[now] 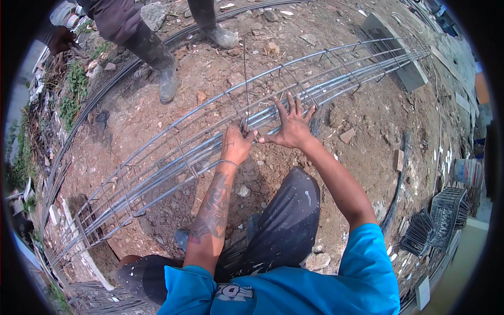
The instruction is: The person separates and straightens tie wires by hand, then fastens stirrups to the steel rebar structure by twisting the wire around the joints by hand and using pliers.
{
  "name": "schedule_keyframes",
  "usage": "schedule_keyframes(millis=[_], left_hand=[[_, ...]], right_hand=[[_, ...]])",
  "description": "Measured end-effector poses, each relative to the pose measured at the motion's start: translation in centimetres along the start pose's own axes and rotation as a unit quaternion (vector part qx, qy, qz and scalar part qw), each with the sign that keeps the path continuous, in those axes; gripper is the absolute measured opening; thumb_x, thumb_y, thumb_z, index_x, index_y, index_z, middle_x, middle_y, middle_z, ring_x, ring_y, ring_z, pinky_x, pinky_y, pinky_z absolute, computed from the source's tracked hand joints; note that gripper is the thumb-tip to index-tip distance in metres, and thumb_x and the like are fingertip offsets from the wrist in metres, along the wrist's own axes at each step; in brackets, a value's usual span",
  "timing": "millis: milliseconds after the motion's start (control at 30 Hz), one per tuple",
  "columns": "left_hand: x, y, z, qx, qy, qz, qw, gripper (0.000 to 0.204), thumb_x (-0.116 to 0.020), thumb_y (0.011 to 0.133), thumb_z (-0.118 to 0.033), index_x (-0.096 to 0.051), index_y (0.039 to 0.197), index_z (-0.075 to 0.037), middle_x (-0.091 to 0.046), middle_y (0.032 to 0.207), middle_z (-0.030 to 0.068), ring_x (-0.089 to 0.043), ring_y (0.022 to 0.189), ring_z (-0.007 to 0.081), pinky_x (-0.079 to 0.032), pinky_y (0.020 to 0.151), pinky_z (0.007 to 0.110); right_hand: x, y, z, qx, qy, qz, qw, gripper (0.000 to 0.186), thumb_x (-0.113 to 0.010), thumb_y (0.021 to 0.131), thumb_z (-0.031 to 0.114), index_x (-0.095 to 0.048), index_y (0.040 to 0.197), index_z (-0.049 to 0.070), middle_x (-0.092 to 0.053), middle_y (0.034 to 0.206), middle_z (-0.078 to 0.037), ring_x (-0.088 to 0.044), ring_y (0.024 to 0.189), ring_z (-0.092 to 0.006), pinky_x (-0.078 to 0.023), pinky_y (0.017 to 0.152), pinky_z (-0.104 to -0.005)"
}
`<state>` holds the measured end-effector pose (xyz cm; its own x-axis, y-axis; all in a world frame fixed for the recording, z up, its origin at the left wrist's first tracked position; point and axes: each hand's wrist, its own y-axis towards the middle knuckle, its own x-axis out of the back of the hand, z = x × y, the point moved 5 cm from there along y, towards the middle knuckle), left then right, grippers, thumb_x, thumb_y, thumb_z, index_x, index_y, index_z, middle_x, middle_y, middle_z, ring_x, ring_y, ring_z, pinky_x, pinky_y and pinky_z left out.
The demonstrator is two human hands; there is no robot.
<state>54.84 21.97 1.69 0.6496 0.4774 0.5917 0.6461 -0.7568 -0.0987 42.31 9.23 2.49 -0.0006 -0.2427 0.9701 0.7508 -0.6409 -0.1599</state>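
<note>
A long rebar cage [181, 149] of steel bars with thin square stirrups lies slantwise in front of me. My left hand [236, 144] is at the middle of the cage, its fingers closed at the lower end of a thin dark wire [245, 73] that stands up from the bars. The fingertips are partly hidden. Just to the right, my right hand [291, 126] is open with its fingers spread over the bundled bars, holding nothing. Its thumb comes close to the left hand's thumb.
Under the cage's far right end is a grey board [412, 76]. Another person's boots [168, 79] stand beyond the cage, by long curved bars [113, 81]. Bundled stirrups [441, 220] lie at the right, near a brick piece [399, 160]. Stones and rubble dot the dirt.
</note>
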Motion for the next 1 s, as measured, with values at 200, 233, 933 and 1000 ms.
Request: schedule_keyframes(millis=[200, 233, 933, 1000], left_hand=[[-0.3, 0.2, -0.4, -0.026, 0.03, 0.038, 0.998, 0.035, -0.073, 0.073, -0.027, -0.052, 0.07, 0.001, -0.05, 0.058, 0.0143, -0.049, 0.055, 0.0273, -0.041, 0.056, 0.039], [-0.2, 0.3, -0.5, -0.022, 0.029, 0.037, 0.999, 0.035, -0.073, 0.073, -0.027, -0.052, 0.07, 0.001, -0.05, 0.058, 0.0143, -0.049, 0.055, 0.0273, -0.041, 0.056, 0.039], [-1.2, 1.0, 1.8, 0.036, -0.028, 0.107, 0.993, 0.037, -0.073, 0.076, -0.029, -0.054, 0.067, 0.001, -0.053, 0.057, 0.0142, -0.046, 0.053, 0.0209, -0.042, 0.055, 0.039], [-1.6, 1.0, 1.6, 0.057, -0.031, 0.126, 0.99, 0.037, -0.074, 0.075, -0.029, -0.055, 0.067, 0.002, -0.053, 0.057, 0.0133, -0.045, 0.054, 0.0184, -0.042, 0.054, 0.038]], right_hand=[[0.0, 0.1, -0.4, -0.016, -0.004, 0.043, 0.999, 0.13, -0.064, 0.045, 0.082, -0.014, 0.146, 0.019, -0.005, 0.15, -0.024, -0.001, 0.138, -0.0433, 0.002, 0.099, -0.0725], [-0.3, 0.1, -0.5, -0.013, -0.005, 0.047, 0.999, 0.13, -0.064, 0.045, 0.082, -0.014, 0.146, 0.019, -0.005, 0.15, -0.024, -0.001, 0.138, -0.0433, 0.002, 0.099, -0.0725], [-10.8, -5.4, 5.4, -0.178, 0.735, -0.008, 0.655, 0.045, -0.048, 0.096, 0.035, -0.052, 0.11, -0.008, -0.055, 0.099, -0.006, -0.049, 0.09, -0.0094, -0.041, 0.085, -0.025], [-11.7, -5.4, 4.9, -0.184, 0.699, -0.04, 0.689, 0.044, -0.046, 0.096, 0.035, -0.055, 0.104, -0.007, -0.055, 0.09, -0.005, -0.048, 0.081, -0.011, -0.041, 0.075, -0.0277]])
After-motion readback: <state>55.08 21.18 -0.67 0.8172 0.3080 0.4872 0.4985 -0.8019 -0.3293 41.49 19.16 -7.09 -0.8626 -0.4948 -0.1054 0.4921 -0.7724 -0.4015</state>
